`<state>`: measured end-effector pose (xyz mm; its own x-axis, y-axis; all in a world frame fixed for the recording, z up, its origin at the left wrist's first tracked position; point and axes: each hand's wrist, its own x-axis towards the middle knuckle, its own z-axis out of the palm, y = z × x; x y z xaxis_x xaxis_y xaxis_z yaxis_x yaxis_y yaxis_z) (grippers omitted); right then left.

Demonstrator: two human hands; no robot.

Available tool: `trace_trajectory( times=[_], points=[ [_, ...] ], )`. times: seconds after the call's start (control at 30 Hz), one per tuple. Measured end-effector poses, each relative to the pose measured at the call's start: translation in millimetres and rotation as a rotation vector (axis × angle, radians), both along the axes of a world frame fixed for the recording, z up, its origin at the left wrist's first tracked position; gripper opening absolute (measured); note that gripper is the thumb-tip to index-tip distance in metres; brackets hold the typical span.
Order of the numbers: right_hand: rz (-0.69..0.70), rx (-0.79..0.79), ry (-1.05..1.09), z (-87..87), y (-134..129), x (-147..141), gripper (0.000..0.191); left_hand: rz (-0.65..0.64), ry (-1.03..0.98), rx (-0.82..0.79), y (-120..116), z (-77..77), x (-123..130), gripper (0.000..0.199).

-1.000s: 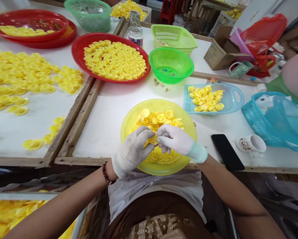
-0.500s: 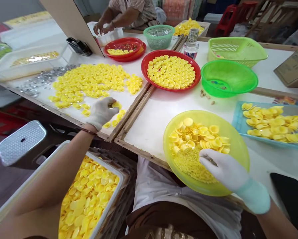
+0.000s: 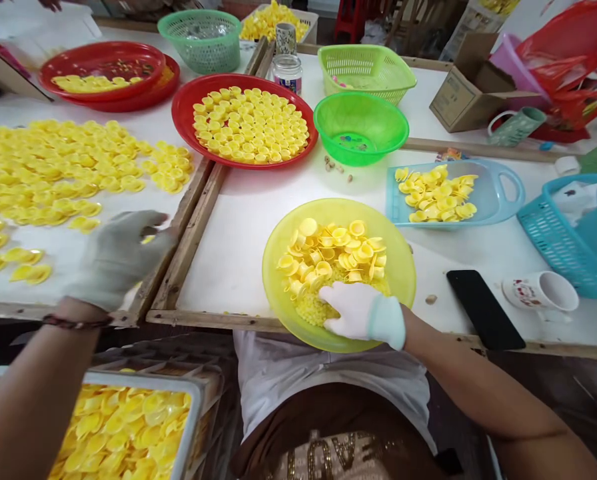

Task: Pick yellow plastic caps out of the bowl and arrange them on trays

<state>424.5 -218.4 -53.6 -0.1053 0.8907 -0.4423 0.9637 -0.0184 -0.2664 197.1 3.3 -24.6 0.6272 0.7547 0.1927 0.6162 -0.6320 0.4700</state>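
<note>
Over the left table, my left hand [image 3: 121, 257] in a whitish glove is curled and blurred, with a bit of yellow showing by its fingertips; what it grips is unclear. Yellow cup-shaped pieces [image 3: 53, 167] spread beyond it and to its left. My gloved right hand [image 3: 351, 308] dips its fingertips into small yellow bits [image 3: 311, 312] in the yellow bowl [image 3: 277, 267]. Its fingers are bent, and what they hold is hidden. Larger yellow pieces [image 3: 336, 247] lie in the far half of that bowl.
A red tray [image 3: 183, 127] of yellow cups and a green bowl [image 3: 361, 127] stand behind. To the right are a blue tray [image 3: 496, 210] with yellow pieces, a phone [image 3: 484, 308], and a mug [image 3: 541, 291]. A crate [image 3: 196, 407] of yellow pieces is below left. Wooden strips edge the tables.
The view has swung right, bringing the mug and blue basket in. My left hand has moved relative to the yellow pieces beside the wooden strip. My right hand remains at the small bits.
</note>
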Motion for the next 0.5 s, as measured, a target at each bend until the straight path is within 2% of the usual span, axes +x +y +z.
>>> trace_trajectory(
  times=[0.03,0.1,0.17,0.23,0.3,0.4,0.43,0.5],
  points=[
    [0.015,0.005,0.018,-3.6,2.5,-1.0,0.026,0.001,-0.01,0.075,-4.0,3.4,1.1,0.037],
    [0.022,0.018,0.054,-10.5,5.9,-0.6,0.022,-0.052,0.028,0.18,-19.4,6.8,19.7,0.029],
    [0.016,0.035,0.104,-16.8,6.3,1.8,0.018,-0.121,0.136,0.166,-39.6,5.9,54.9,0.024],
    [-0.003,0.06,0.171,-22.1,4.1,5.1,0.013,-0.138,0.215,0.125,-56.2,3.3,90.6,0.021],
    [-0.038,0.097,0.251,-24.7,0.1,9.3,0.011,-0.138,0.238,0.123,-63.4,0.6,112.0,0.017],
    [-0.095,0.195,0.38,-19.0,-6.9,18.6,0.009,-0.167,0.197,0.088,-58.8,-2.2,110.6,0.019],
    [-0.109,0.245,0.419,-14.0,-8.8,22.2,0.009,-0.174,0.139,0.017,-56.4,-3.3,104.8,0.022],
    [-0.127,0.384,0.484,-1.1,-11.0,28.9,0.009,-0.178,-0.004,-0.254,-55.6,-6.2,93.0,0.029]
  ],
)
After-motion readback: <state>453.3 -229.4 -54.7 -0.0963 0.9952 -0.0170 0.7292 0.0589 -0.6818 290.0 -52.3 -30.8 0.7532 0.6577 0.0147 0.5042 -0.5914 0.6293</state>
